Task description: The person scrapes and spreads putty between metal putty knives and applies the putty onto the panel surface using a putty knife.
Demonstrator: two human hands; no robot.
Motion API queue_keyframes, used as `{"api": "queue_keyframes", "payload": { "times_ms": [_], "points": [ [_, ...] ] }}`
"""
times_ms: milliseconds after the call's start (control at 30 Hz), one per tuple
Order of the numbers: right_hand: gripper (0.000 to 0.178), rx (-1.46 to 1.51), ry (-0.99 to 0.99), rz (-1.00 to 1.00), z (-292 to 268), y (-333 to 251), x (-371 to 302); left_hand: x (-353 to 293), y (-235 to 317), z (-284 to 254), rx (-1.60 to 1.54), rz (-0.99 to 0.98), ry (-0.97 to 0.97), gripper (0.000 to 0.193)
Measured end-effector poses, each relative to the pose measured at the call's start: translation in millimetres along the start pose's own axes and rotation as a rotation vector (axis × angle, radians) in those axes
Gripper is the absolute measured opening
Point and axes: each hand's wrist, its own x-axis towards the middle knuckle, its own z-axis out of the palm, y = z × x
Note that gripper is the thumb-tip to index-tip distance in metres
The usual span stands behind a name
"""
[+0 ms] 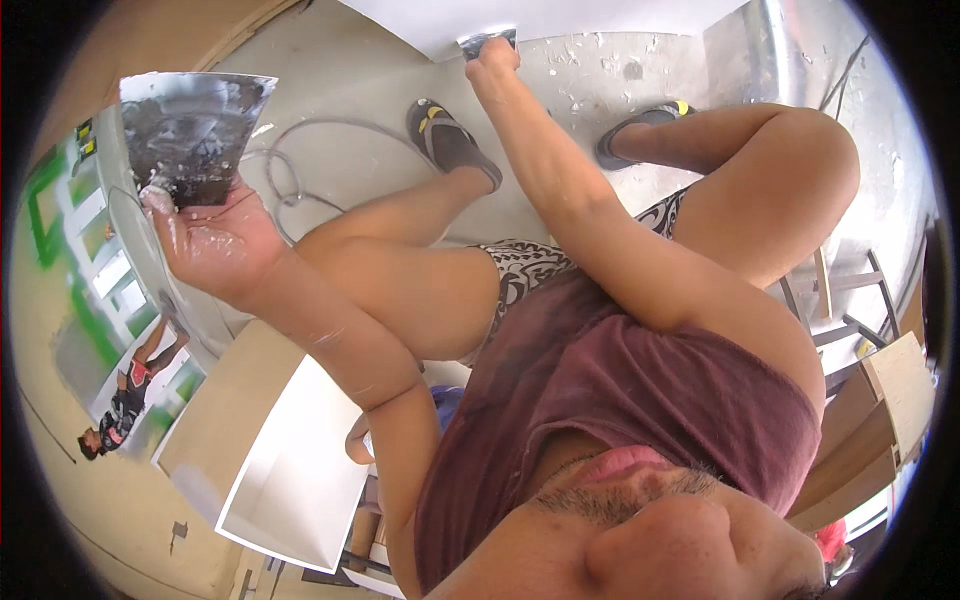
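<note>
A wide putty knife [195, 135] is raised in my left hand [225, 245]. Its dark blade is smeared with white paste, and more paste sticks to my fingers. My right hand [494, 58] reaches far forward, its fingers closed round a smaller putty knife [470, 46]. That blade lies by the lower edge of a white panel [560, 20] at the top of the view; whether it touches the panel, I cannot tell. The handles of both knives are mostly hidden.
White scraps dot the grey floor [570, 90] around my sandals [445, 140]. A grey hose [290, 170] curls beside my left leg. Behind me on the left stands a white open box [295, 470]; wooden furniture [860, 430] stands on the right. Another person [130, 395] is farther left.
</note>
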Motion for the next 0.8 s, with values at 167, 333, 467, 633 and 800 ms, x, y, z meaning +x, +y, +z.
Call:
{"api": "queue_keyframes", "payload": {
  "times_ms": [167,333,467,633,800],
  "points": [
    [0.035,0.126,-0.162,-0.085,35,2,-56,-2,2,1,-0.079,-0.069,0.049,0.029],
    [0.035,0.129,-0.225,-0.176,72,-2,-99,-2,2,-1,-0.069,-0.076,0.111,0.027],
    [0.036,0.020,-0.282,-0.340,105,-6,-144,-1,1,-2,-0.086,-0.092,0.105,0.027],
    [0.048,-0.444,-0.197,-1.138,139,1,-254,-1,-2,-2,-0.109,-0.103,0.067,0.028],
    [0.047,-0.601,-0.704,-1.084,97,-7,-292,-3,-1,-4,-0.113,-0.108,0.080,0.031]
  ]
}}
